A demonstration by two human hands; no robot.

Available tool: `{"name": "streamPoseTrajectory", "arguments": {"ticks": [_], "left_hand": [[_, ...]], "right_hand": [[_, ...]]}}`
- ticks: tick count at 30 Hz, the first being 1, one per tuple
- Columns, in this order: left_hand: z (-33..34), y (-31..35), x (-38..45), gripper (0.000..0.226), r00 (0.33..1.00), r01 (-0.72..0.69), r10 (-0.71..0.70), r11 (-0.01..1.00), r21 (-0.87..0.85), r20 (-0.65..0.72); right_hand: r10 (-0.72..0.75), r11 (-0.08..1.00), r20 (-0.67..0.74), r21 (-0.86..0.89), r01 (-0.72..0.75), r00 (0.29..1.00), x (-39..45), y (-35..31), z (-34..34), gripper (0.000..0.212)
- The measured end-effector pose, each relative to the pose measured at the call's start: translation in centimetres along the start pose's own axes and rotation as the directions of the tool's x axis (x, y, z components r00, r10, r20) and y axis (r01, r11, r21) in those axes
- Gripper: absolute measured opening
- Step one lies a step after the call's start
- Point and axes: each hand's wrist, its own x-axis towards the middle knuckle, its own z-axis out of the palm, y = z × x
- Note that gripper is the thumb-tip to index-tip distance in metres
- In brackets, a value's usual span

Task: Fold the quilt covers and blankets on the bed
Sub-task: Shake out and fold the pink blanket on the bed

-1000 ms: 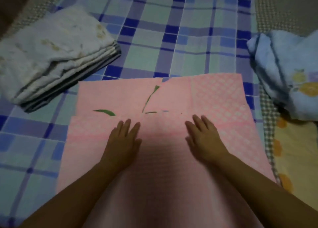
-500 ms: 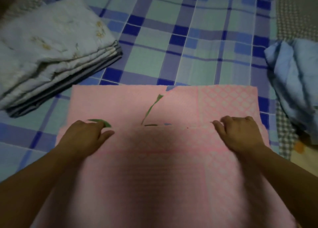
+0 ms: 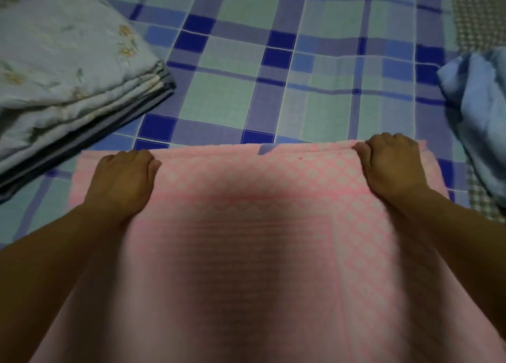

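The light is dim and has a cool blue tone. A broad soft shadow falls down the middle of the pink blanket (image 3: 246, 253), darkest near the bottom edge. The whole picture is a little soft and grainy, with no glare. The checked bed sheet (image 3: 273, 61) lines bend near the edges

Two bare forearms, no sleeves; left hand (image 3: 124, 177), right hand (image 3: 390, 165) ungloved.

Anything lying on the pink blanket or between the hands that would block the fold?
Nothing visible. Left hand and right hand both grip the pink blanket at its far edge; the folded floral quilt and blue blanket lie off to the sides.
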Motion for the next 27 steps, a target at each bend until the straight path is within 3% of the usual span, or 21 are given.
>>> {"name": "streamPoseTrajectory", "arguments": {"ticks": [6,10,13,15,18,20,23,27], "left_hand": [[-2.3,-0.9,1.4,0.032,0.995,0.069,-0.068,0.998,0.012,-0.066],[0.1,0.7,2.7,0.032,0.984,0.178,-0.179,0.983,0.048,0.023],[-0.2,3.6,1.7,0.024,0.949,0.286,-0.294,0.954,-0.085,-0.114],[-1.0,6.2,0.1,0.035,0.966,0.191,-0.214,0.968,-0.161,-0.146],[0.2,9.5,-2.0,0.054,1.0,0.012,-0.008,0.988,-0.157,0.022],[1.9,9.8,-2.3,0.061,0.996,0.023,-0.007,0.983,-0.184,0.088],[3.3,9.6,-1.5,0.062,0.996,0.033,-0.018,0.983,-0.183,0.083],[3.8,9.6,-1.2,0.062,0.997,0.021,-0.005,0.978,-0.208,0.077]], "right_hand": [[0.012,0.998,-0.086,0.069,-0.006,0.996,2.7,-1.2,-2.3,0.04],[0.012,0.999,0.103,-0.042,-0.007,0.995,3.8,-1.5,0.8,0.041],[0.019,0.998,-0.009,-0.053,-0.02,1.0,3.5,-2.6,1.0,0.03],[-0.072,0.99,-0.118,0.109,0.085,0.99,3.4,-4.8,0.0,0.019],[-0.256,0.856,-0.017,0.461,0.235,0.967,2.9,-8.8,0.0,0.012],[-0.268,0.838,0.051,0.506,0.206,0.962,2.7,-9.9,1.1,0.015],[-0.211,0.838,-0.005,0.513,0.184,0.977,2.6,-10.0,2.1,0.011],[-0.076,0.84,0.074,0.542,0.024,0.994,3.5,-10.5,3.1,0.012]]}}
